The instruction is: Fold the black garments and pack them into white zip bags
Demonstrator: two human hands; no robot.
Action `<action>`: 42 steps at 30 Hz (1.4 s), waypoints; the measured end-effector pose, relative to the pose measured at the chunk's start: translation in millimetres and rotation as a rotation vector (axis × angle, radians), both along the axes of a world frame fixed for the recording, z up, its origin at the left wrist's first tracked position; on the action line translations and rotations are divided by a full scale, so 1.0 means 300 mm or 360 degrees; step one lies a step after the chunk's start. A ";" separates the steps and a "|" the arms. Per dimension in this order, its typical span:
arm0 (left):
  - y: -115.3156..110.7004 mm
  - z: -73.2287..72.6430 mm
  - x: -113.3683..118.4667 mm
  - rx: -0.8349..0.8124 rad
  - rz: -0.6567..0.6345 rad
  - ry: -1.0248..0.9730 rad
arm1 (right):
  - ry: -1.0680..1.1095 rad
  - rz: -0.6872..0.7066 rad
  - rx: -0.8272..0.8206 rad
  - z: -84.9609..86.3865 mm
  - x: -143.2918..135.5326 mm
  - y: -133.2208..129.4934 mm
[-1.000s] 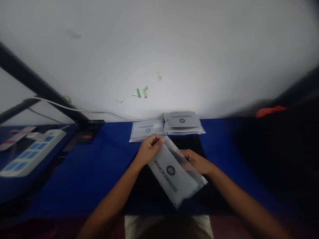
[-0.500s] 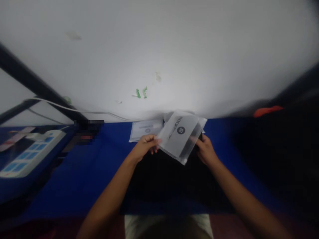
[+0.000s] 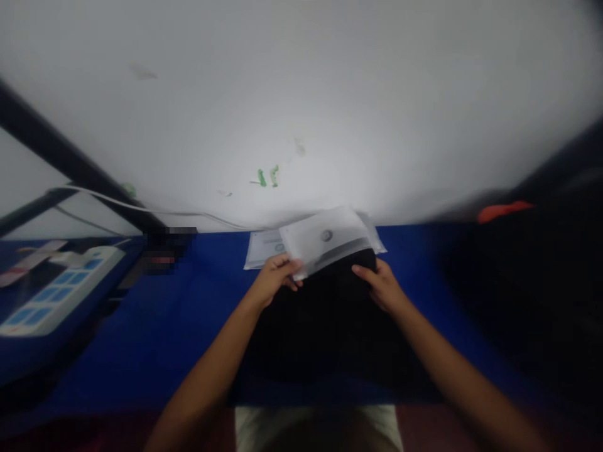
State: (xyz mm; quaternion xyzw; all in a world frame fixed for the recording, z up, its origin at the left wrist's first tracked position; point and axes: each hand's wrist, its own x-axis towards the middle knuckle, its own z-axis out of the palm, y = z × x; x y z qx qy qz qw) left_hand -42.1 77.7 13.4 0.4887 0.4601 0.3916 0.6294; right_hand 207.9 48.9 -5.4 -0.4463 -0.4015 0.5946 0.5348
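Observation:
A frosted plastic pouch (image 3: 336,235) with a dark round logo is tilted above the far part of the table. My left hand (image 3: 276,279) pinches its lower left corner between thumb and fingers. Below the pouch lies a large black item (image 3: 325,326), soft-looking like fabric; its exact kind is too dark to make out. My right hand (image 3: 385,287) is closed on its upper right edge, thumb on top. Behind the held pouch, another frosted pouch (image 3: 259,248) lies flat at the left, and part of one more shows at the right.
A white power strip (image 3: 61,292) with blue sockets lies at the left on the blue table surface (image 3: 169,339). A white cable (image 3: 188,213) runs along the pale wall (image 3: 377,113). A dark mass with an orange piece (image 3: 504,211) stands at the right.
The held pouch has swung left and flattened, its right side coming away from my right hand. My right thumb now shows on the black item's edge. My left hand keeps its grip.

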 end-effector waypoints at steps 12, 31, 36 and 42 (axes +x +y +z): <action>0.167 -0.074 -0.368 0.0459 0.0669 0.1462 | 0.0103 0.0758 -0.0283 0.075 0.018 -0.068; 0.100 -0.015 -0.196 0.0811 0.0807 0.1671 | 0.0003 0.0911 -0.0499 0.053 -0.006 -0.065; -0.001 0.031 0.002 0.0449 -0.0461 0.0491 | 0.0014 0.1064 -0.0524 0.035 0.019 -0.032; -0.041 0.023 0.065 0.0132 -0.0948 0.0394 | -0.0176 0.1094 -0.0408 0.054 0.090 0.021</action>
